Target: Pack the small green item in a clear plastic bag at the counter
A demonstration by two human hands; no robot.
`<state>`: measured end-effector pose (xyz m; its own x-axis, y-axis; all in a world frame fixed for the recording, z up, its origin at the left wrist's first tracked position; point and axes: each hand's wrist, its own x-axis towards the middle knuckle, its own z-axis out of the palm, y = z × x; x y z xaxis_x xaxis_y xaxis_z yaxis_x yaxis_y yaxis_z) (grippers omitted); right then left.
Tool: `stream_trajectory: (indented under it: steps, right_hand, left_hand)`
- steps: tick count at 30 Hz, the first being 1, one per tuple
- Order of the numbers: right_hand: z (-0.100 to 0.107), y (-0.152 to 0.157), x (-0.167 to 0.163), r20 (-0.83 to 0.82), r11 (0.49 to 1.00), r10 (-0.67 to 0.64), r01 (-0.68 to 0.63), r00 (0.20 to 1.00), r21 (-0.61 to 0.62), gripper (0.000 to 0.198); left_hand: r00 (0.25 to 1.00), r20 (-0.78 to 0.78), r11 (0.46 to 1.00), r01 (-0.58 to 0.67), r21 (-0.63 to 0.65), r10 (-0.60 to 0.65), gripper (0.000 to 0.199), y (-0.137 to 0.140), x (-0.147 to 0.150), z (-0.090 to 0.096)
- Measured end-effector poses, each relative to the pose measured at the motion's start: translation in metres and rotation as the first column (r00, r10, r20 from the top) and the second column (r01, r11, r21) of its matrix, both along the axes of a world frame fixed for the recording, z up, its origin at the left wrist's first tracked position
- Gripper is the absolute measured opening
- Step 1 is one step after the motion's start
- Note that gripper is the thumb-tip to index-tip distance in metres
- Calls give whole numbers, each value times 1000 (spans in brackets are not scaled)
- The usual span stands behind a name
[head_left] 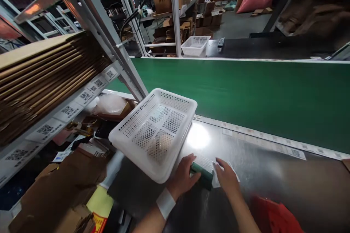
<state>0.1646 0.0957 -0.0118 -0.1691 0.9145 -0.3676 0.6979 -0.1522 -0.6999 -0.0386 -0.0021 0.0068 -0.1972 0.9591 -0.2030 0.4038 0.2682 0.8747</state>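
Both my hands on the small green box (201, 174), low on the dark table (273, 185). Left hand (182, 179) fingers clamped on its left end; right hand (227, 179) fingers closed on the right end, over a white slip (216, 179). White mesh basket (154, 131) just left, tilted.

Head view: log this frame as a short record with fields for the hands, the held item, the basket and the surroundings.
left hand: on the left end of a small dark green item
right hand: at the item's right side, over a white slip
basket: white, perforated, tilted, empty
surface: dark worktable
behind: green conveyor belt
left: flat cardboard stack on a shelf
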Motion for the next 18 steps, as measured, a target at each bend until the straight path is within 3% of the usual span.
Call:
stream_trajectory:
  steps: [3,5,7,9,12,16,18]
  right_hand:
    - [6,36,-17,122,970,231,-238,965,44,51]
    - [8,50,-30,213,933,344,-359,914,33,35]
    - [8,56,-40,290,907,401,-421,869,10,25]
    - [9,58,-45,333,897,417,-441,846,-3,17]
    - [13,56,-44,297,883,449,-469,843,-6,18]
    - [23,49,-34,131,841,540,-538,832,-48,19]
    - [28,43,-29,68,827,562,-558,824,-66,24]
  left_hand:
    - [951,-171,964,264,21,-257,82,7,2,8]
    - [826,-352,890,453,-54,-441,102,12,7,11]
    - [694,-497,838,526,-144,-521,106,18,13,14]
    - [620,-565,819,538,-198,-544,92,23,18,15]
    - [593,-591,814,541,-211,-547,72,26,17,9]
    - [595,-662,830,553,-75,-456,96,16,7,-6]
    - [596,-680,838,544,-48,-427,98,13,3,-10]
